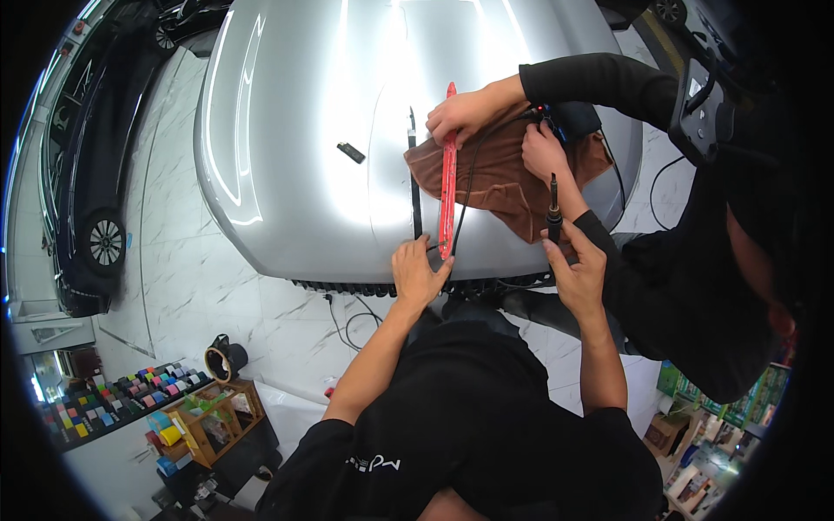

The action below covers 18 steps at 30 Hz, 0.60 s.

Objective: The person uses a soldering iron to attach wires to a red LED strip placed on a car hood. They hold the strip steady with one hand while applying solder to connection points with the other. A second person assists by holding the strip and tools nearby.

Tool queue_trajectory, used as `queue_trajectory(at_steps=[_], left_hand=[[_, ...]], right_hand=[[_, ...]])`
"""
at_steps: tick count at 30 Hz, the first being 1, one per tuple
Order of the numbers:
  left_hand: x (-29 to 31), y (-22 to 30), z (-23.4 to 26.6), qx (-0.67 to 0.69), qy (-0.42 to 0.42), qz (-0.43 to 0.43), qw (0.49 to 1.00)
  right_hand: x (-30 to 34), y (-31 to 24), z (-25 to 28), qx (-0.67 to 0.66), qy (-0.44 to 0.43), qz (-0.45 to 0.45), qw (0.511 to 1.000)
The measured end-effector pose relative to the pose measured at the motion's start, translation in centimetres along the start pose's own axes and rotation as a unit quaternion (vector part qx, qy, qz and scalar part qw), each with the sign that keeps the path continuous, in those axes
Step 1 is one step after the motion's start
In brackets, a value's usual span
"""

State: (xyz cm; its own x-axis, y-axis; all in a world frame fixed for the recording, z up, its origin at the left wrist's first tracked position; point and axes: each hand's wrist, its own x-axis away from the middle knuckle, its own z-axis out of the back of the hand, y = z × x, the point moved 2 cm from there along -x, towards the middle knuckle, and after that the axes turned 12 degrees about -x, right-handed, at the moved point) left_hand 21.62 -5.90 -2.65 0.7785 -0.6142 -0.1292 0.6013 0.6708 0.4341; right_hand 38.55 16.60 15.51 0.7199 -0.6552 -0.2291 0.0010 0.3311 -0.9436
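Note:
My right hand (577, 269) grips a soldering iron (554, 201) by its dark handle, tip pointing away from me. My left hand (419, 271) is at the near end of a long, narrow red strip (448, 195) over the silver car hood, thumb and fingers closed around that end. A thin black strip (415, 195) runs alongside, its near end by my left index finger. A co-worker's hand (465, 113) presses on the red strip's far part. The co-worker's other hand (546, 154) is over a brown cloth (499, 187) beside a dark device.
The silver hood (295, 148) spans the front, with a small black rectangular object (351, 153) lying on it. A black cable (470, 178) crosses the cloth. The co-worker (695, 278) leans in from the right. A dark car (109, 191) stands at left, and a wooden rack (204, 425) at lower left.

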Motion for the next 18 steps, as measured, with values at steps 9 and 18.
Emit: queue_trajectory(at_steps=[9,18], left_hand=[[-1.1,1.6,-0.6,0.001,-0.049,0.04,0.998],[-2.3,2.1,-0.3,0.042,-0.094,0.101,0.99]], right_hand=[[0.6,1.8,1.0,-0.024,0.009,-0.003,1.0],[-0.6,1.2,1.5,-0.016,-0.014,-0.002,1.0]])
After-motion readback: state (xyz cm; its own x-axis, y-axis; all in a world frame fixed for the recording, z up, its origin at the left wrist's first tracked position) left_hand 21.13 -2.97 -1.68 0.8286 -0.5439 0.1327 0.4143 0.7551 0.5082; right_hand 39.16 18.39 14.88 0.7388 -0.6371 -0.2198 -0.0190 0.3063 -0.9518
